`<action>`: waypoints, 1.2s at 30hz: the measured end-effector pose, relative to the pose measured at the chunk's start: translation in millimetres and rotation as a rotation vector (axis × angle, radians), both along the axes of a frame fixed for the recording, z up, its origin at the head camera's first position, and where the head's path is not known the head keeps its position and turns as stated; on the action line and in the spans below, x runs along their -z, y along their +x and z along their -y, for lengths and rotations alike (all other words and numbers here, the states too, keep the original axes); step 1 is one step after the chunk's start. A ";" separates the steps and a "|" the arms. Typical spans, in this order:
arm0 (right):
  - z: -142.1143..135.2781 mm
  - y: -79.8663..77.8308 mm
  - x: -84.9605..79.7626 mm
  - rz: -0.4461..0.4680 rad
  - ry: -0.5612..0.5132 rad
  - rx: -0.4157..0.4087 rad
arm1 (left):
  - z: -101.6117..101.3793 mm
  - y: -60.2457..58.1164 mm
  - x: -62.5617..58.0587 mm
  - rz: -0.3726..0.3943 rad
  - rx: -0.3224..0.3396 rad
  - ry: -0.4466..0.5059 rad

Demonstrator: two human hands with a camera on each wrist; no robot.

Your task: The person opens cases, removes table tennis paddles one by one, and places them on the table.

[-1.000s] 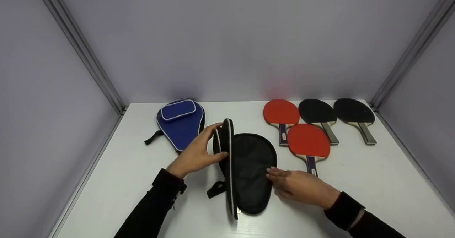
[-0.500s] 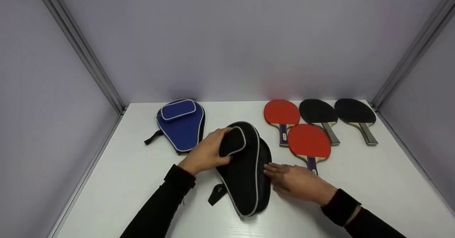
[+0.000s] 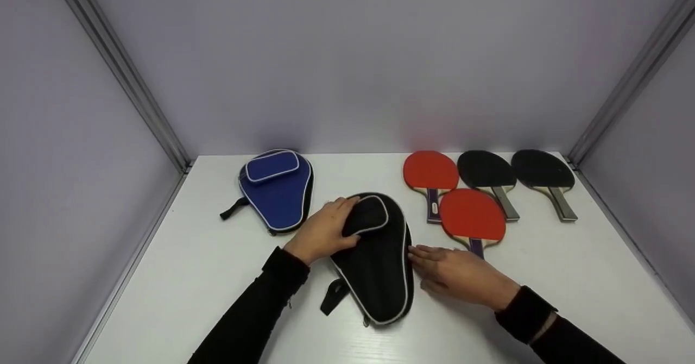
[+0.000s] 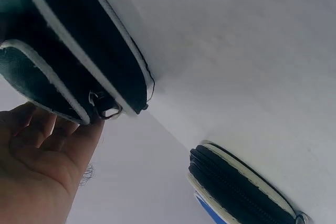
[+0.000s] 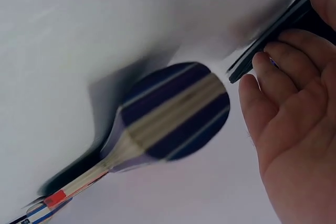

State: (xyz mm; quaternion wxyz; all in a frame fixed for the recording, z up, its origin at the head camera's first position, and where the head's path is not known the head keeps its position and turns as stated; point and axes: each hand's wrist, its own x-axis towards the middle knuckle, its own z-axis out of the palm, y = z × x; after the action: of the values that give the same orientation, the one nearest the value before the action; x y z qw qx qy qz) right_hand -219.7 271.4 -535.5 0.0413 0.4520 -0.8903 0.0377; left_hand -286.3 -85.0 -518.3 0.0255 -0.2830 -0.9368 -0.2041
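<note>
A black table tennis bat case (image 3: pixel 374 277) with white piping lies on the white table, its pocket side up. My left hand (image 3: pixel 321 232) grips its small front pocket (image 3: pixel 374 214), thumb on the near side and fingers over the far side. The left wrist view shows those fingers against the case (image 4: pixel 68 40), beside a zip pull (image 4: pixel 107 109). My right hand (image 3: pixel 464 278) touches the case's right edge with nearly straight fingers. From the right wrist, the case's edge (image 5: pixel 262 45) appears by the fingertips. The case's inside is hidden.
A blue bat case (image 3: pixel 279 198) lies at the back left. To the right are two red bats, one (image 3: pixel 430 171) behind the other (image 3: pixel 472 214), and two black bats (image 3: pixel 486 169), (image 3: pixel 542 168) near the rear wall. A black strap (image 3: pixel 334 296) sticks out from the black case.
The case's upper half, held upright by my left hand, has swung rightward and down onto the lower half. My left hand followed it; my right hand stayed at the right edge.
</note>
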 end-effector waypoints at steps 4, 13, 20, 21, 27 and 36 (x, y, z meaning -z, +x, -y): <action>-6.5 1.6 -5.0 -0.012 0.000 0.027 | -3.6 3.9 0.7 -0.031 0.013 -0.054; -13.9 -0.6 -13.8 0.057 0.002 0.121 | -30.6 46.9 -11.5 -0.222 0.150 -0.247; -16.2 -2.2 -17.8 0.023 0.006 0.136 | -59.2 97.3 -16.2 -0.132 0.211 -0.376; -16.4 -2.3 -17.9 0.019 0.005 0.140 | -62.2 102.5 -14.5 -0.118 0.215 -0.396; -15.5 -3.4 -21.5 0.029 -0.023 0.164 | -71.5 117.4 -4.4 -0.130 0.221 -0.517; -12.9 -7.1 -23.8 -0.013 -0.078 0.178 | -64.3 99.3 1.2 -0.134 0.201 -0.518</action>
State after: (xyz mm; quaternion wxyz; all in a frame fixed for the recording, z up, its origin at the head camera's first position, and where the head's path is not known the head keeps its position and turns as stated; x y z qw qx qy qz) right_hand -226.9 284.2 -511.7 0.0680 0.3692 -0.9245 0.0658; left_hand -187.1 -20.8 -519.5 -0.0061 -0.3845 -0.9212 0.0596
